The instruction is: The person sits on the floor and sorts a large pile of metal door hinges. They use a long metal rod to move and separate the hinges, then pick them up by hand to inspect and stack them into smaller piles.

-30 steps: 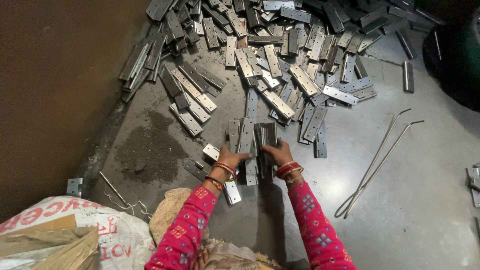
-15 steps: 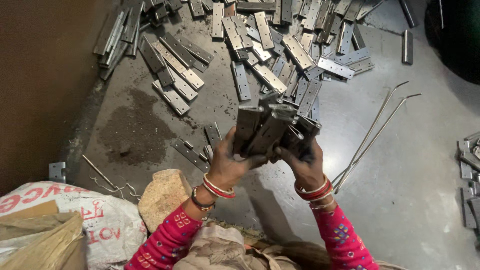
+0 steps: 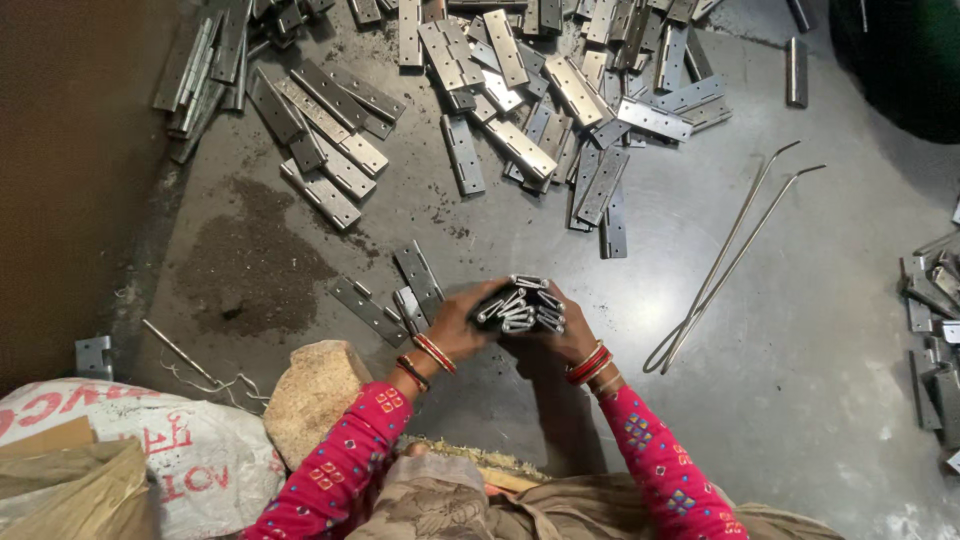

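Both hands clasp one bundle of metal hinge plates [image 3: 520, 306], stood on end just above the grey floor. My left hand [image 3: 458, 325] wraps the bundle's left side and my right hand [image 3: 570, 335] its right side. Red bangles and pink patterned sleeves show on both wrists. A few loose hinge plates [image 3: 400, 295] lie flat just left of my left hand. A big scattered heap of the same hinge plates [image 3: 520, 90] covers the floor farther ahead.
Two long bent metal rods [image 3: 720, 265] lie to the right. More metal parts [image 3: 935, 320] sit at the right edge. A white printed sack [image 3: 170, 450] and a tan block [image 3: 310, 395] are near left. A brown wall [image 3: 60, 180] runs along the left.
The hands lifted the gathered hinge plates off the floor, drew them closer, and now hold them squeezed together as an end-on bundle. The view has shifted nearer.
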